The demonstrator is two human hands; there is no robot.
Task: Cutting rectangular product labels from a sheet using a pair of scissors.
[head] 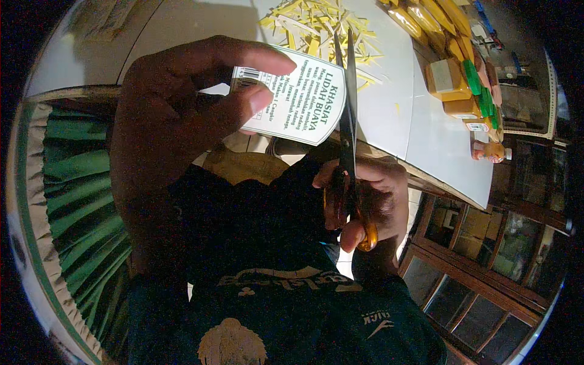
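Observation:
My left hand [191,100] pinches a white printed paper label [296,100] with green lettering, a barcode and a curved outer edge, between thumb and index finger. In my right hand [374,196] is a pair of scissors [349,132] with an orange-brown handle, its blades pointing up and slightly parted. The blades lie alongside the label's right edge; whether they touch it I cannot tell. Past the blade tips, a pile of thin yellow and white paper strips [315,27] is heaped on the white table.
The white table's edge [438,182] runs down to the right. Along its far right stand yellow-filled packets [426,20], jars with green lids [449,80] and a small bottle [490,151]. Gathered green cloth [82,173] hangs at the left. A wooden glass-fronted cabinet [479,278] is at the lower right.

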